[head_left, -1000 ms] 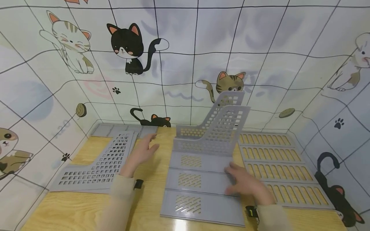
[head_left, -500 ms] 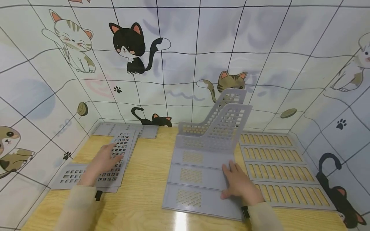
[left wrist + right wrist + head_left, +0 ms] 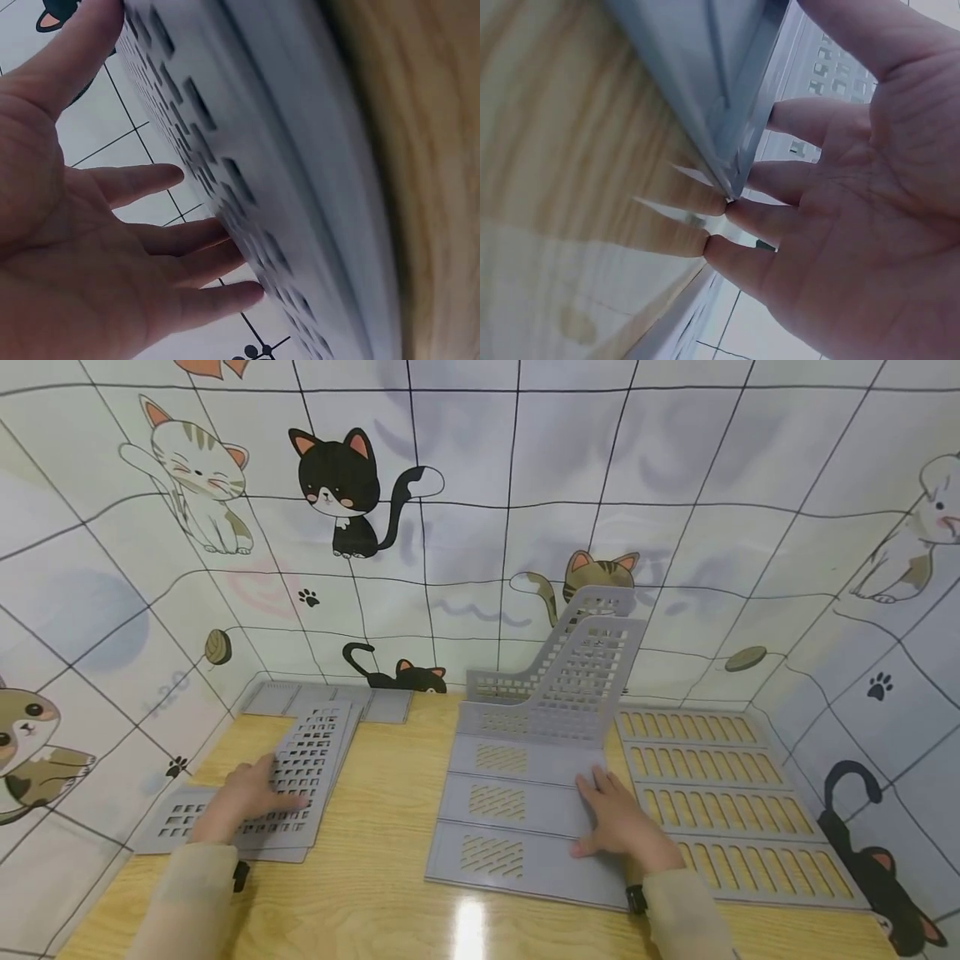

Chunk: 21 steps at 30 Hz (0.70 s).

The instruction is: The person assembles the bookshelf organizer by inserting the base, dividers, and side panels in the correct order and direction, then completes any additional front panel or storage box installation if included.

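Grey panel (image 3: 313,770) lies flat at the table's (image 3: 375,827) left, tall end away from the person, beneath the left hand (image 3: 242,800), fingers spread; the right hand (image 3: 619,818), fingers apart, rests on the base (image 3: 551,810).

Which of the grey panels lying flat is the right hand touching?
The middle panel, the only one with two upright stepped pieces at its far end.
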Available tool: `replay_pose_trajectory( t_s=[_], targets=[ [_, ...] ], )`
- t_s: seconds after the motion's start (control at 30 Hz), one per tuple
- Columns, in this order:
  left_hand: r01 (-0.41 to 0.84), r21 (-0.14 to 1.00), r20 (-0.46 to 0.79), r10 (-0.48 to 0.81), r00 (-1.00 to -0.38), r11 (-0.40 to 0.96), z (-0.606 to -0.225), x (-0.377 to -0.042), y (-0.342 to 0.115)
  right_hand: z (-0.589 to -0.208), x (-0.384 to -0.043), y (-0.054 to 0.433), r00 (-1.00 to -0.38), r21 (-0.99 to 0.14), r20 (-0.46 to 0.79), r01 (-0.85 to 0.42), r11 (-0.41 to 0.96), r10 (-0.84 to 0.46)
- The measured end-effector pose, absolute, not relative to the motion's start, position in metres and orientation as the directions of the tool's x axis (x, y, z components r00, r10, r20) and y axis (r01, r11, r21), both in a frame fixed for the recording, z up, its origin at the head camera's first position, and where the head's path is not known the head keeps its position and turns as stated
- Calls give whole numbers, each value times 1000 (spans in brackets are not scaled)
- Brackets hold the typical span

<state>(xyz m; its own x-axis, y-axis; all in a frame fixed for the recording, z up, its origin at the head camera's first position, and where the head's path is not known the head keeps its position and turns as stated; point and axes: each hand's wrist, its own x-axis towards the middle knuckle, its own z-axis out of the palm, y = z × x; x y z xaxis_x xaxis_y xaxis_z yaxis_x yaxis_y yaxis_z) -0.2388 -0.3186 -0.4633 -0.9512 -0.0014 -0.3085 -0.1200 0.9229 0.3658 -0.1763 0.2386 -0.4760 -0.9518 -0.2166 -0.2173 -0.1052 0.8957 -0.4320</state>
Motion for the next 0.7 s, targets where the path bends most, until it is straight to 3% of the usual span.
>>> replay_pose_trajectory(
  t_s=[0.33, 0.53, 0.7],
  targets=[
    [-170, 393, -282, -57, -958, 904, -465, -244, -324, -478, -171, 250, -947, -533, -203, -107, 839, -250],
    [-205, 425, -145, -158, -977, 881, -459, -241, -319, -476, -169, 252, -947, -557, -188, -117, 822, -262],
    [-143, 535, -49, -138, -989, 832, -441, -239, -303, -475, -167, 253, -947, -559, -182, -121, 820, -263]
  ],
)
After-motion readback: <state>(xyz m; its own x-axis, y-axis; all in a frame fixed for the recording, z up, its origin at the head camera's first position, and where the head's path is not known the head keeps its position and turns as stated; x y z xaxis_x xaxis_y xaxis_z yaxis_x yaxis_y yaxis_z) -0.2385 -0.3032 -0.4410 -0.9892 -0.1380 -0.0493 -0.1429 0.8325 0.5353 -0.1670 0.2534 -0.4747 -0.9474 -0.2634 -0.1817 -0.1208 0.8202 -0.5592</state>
